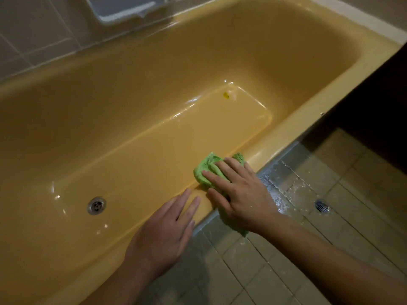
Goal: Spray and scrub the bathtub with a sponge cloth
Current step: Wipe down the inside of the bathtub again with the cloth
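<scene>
A yellow bathtub [154,89] fills most of the view, its floor wet and shiny. My right hand [240,192] presses a green sponge cloth [208,166] flat onto the tub's near rim, fingers spread and straight over it. Part of the cloth hangs over the rim's outer side below my wrist. My left hand [167,230] rests on the same rim just left of the cloth, fingers straight, holding nothing. No spray bottle is in view.
A metal drain [96,205] sits in the tub floor at the left, and a small yellow-green speck [226,95] lies at the far end. Wet tiled floor [308,216] with a floor drain [322,206] is at the right. A grey tray [125,7] rests by the tiled wall.
</scene>
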